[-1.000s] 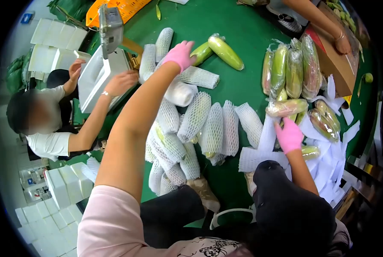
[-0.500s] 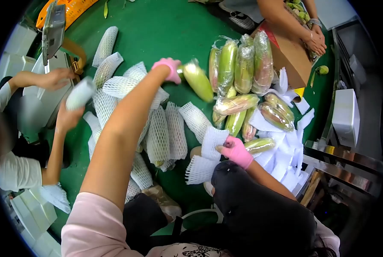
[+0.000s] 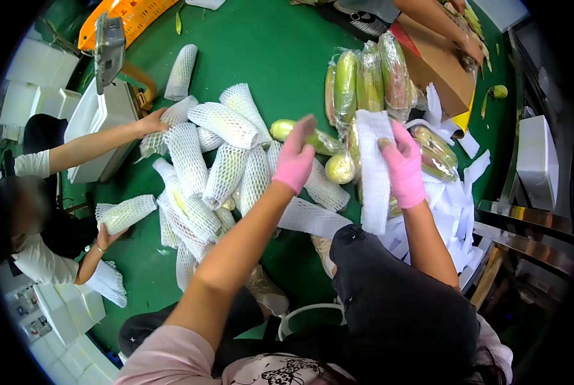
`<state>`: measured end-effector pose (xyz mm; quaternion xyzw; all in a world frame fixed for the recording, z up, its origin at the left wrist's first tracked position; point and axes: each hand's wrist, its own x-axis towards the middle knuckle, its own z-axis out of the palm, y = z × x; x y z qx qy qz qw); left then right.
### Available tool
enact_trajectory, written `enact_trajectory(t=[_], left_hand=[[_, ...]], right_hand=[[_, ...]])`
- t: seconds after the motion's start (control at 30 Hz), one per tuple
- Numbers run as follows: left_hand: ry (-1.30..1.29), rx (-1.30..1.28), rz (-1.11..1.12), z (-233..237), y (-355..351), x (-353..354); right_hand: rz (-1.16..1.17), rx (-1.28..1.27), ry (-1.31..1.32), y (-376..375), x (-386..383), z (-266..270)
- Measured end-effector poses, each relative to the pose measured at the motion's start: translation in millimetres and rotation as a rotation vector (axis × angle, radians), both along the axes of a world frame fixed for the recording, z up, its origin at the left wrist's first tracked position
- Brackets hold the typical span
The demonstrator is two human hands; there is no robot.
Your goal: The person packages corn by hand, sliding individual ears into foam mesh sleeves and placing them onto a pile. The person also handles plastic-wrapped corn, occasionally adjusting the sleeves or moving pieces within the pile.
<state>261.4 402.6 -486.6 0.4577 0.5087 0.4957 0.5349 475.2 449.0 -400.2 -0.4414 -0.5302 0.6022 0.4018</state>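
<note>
My right hand (image 3: 405, 168), in a pink glove with the fingertips bare, grips a flattened white foam net sleeve (image 3: 373, 176) that stands upright above my knee. My left hand (image 3: 295, 157), gloved the same way, is raised to the left of it with fingers stretched out and slightly blurred. Behind those fingers a film-wrapped ear of corn (image 3: 325, 142) lies partly hidden. The round end of another wrapped ear (image 3: 339, 168) shows between my hands. Upright wrapped ears of corn (image 3: 346, 86) stand just beyond the sleeve.
Several foam-sleeved ears (image 3: 226, 170) are heaped to the left. A co-worker at the left holds a sleeved ear (image 3: 128, 213) and touches another. Beyond the corn, another person's arms reach over a cardboard box (image 3: 438, 70). White foam sleeves (image 3: 438, 221) pile up at my right.
My left hand has let go of an ear of corn and moved down toward me. My right hand has lifted a foam sleeve up from my knee. The co-worker's hands have moved apart.
</note>
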Motion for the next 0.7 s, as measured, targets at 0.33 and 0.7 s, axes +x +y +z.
enact_trajectory(t=[0.33,0.7], left_hand=[[-0.722,0.045,0.378,94,-17,36],[-0.732,-0.111,0.017,8,-83,47]], right_hand=[[0.582,-0.341,0.183,5,-54,-5],[0.091,-0.022,0.006,-50,-30,-48]])
